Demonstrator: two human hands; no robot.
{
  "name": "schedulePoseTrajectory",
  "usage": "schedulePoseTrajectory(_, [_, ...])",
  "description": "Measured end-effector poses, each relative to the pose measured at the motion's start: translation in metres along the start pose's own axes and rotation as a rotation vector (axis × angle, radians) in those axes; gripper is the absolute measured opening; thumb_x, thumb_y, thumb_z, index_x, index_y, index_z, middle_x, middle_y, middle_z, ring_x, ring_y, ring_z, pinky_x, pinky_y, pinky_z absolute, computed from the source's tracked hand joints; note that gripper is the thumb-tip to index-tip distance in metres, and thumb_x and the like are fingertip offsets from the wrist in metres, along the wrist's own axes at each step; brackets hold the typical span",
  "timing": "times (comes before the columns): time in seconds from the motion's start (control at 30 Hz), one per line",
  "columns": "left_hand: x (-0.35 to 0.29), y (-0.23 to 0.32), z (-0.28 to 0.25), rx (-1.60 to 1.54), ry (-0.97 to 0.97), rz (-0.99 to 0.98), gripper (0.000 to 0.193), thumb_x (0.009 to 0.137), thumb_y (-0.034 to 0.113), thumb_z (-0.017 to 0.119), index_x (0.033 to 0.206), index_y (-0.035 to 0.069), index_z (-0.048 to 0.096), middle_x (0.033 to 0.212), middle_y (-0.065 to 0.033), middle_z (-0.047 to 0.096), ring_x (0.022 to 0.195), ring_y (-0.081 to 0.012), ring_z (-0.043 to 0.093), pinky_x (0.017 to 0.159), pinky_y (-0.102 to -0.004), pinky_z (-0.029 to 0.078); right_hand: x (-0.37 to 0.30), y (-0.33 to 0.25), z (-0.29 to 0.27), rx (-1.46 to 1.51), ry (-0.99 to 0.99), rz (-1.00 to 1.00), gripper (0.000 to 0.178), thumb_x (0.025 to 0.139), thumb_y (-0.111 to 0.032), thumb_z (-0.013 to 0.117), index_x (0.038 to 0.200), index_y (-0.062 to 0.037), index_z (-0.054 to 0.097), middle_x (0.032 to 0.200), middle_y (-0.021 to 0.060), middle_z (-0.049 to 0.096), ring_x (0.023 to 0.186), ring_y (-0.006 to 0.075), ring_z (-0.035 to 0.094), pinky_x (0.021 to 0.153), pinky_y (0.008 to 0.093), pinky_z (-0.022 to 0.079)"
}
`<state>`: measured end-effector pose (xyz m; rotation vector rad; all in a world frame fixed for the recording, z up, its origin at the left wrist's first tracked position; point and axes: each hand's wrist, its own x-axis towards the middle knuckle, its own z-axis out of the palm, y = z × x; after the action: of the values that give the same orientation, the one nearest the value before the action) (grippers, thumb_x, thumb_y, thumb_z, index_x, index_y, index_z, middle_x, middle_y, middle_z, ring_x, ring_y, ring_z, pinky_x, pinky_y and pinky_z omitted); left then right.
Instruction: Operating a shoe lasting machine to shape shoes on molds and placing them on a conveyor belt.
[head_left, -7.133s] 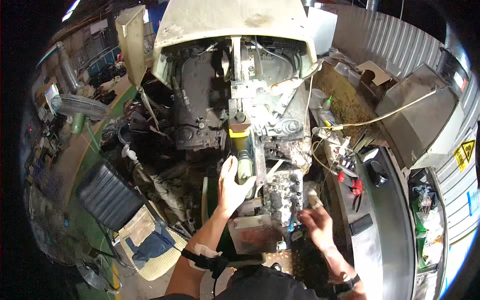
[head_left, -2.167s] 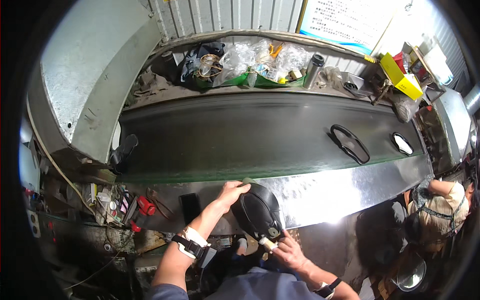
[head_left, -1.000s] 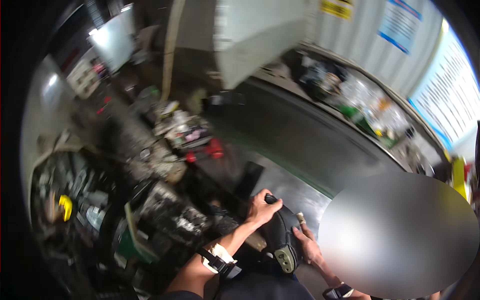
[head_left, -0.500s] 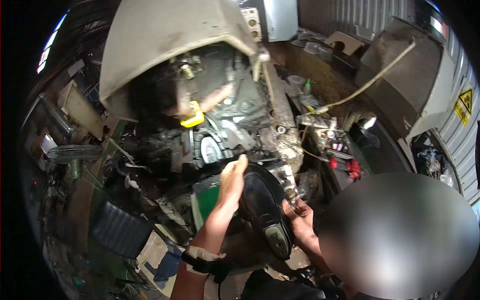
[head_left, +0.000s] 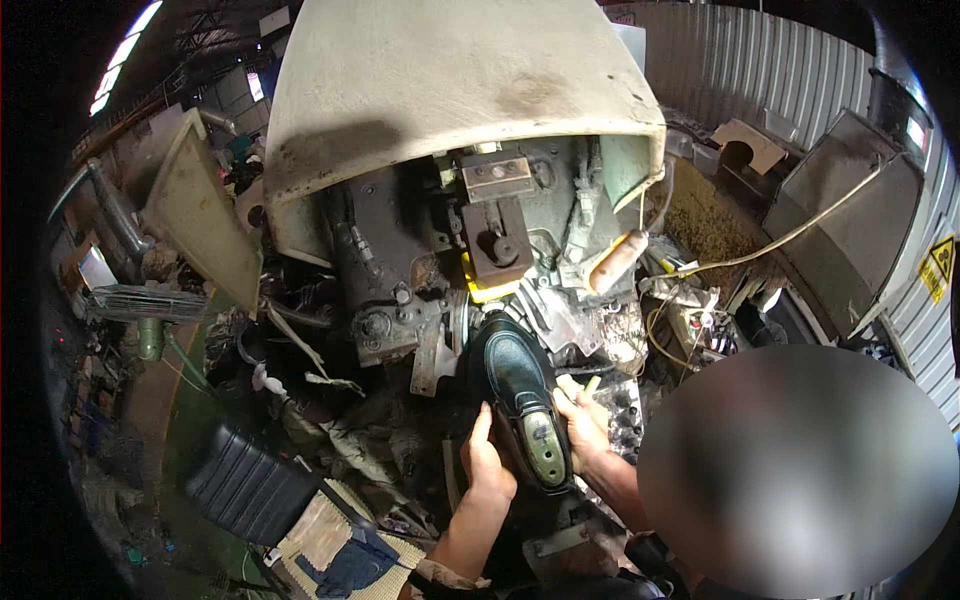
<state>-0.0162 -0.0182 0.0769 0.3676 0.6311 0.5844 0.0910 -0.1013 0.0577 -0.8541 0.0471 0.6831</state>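
A black leather shoe (head_left: 512,362) with a green last (head_left: 543,450) in its heel opening lies between my hands, toe pointing away from me. My left hand (head_left: 487,462) rests along its left side near the heel, fingers pressed to it. On the right side, my right hand (head_left: 584,424) grips the shoe at the middle. The toe is right at the working parts of a machine (head_left: 498,240), just below a yellow piece (head_left: 490,290). Whether the toe touches the machine cannot be made out.
A large beige hood (head_left: 460,80) arches over the machine. A worn wooden-looking handle (head_left: 618,262) sticks out at its right. A black padded seat (head_left: 240,475) stands low on the left. Cluttered parts and a slanting rod (head_left: 790,235) lie right. A blurred patch covers the lower right.
The shoe has swung upright, its toe now at the machine. My left hand has slid from the toe side back toward the heel. The view has shifted, bringing more hood into sight.
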Motion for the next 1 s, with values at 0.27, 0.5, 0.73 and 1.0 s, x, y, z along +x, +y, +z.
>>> schedulePoseTrajectory(0.27, [0.039,0.005,-0.004,-0.113,-0.048,-0.036,0.035,0.100,0.030,0.060,0.123,0.005,0.063,0.126,-0.0085,0.066,0.113,-0.0250,0.061,0.103,-0.0401,0.046,0.029,0.001,0.012,-0.012,0.086,0.046,0.029,0.094,-0.009,0.068,0.122,-0.0040,0.060,0.105,0.0040,0.064,0.089,0.0143,0.062,0.079,0.0303,0.055])
schedulePoseTrajectory(0.5, [0.033,0.007,0.012,-0.070,0.035,-0.067,0.038,0.101,0.037,0.051,0.122,0.009,0.065,0.120,-0.0075,0.068,0.110,-0.0254,0.062,0.100,-0.0387,0.047,0.034,-0.002,0.010,-0.036,0.106,0.085,0.024,0.094,-0.005,0.068,0.116,-0.0077,0.062,0.097,-0.0026,0.061,0.090,0.0093,0.058,0.082,0.0252,0.051])
schedulePoseTrajectory(0.73, [0.073,-0.026,-0.036,-0.110,0.093,0.080,0.040,0.099,0.036,0.051,0.121,0.006,0.065,0.118,-0.0091,0.069,0.106,-0.0269,0.064,0.097,-0.0376,0.049,0.038,0.011,0.007,0.061,0.026,0.121,0.023,0.093,-0.001,0.065,0.115,-0.0075,0.060,0.101,0.0023,0.065,0.085,0.0133,0.065,0.077,0.0287,0.056])
schedulePoseTrajectory(1.0, [0.089,-0.032,-0.036,0.053,0.202,0.352,0.028,0.097,0.021,0.064,0.101,-0.005,0.073,0.101,-0.0089,0.072,0.088,-0.0176,0.065,0.080,-0.0314,0.053,0.063,0.036,-0.002,-0.037,0.124,-0.227,0.067,0.091,-0.011,0.073,0.147,-0.0052,0.036,0.126,0.0106,0.059,0.107,0.0198,0.064,0.091,0.0349,0.054])
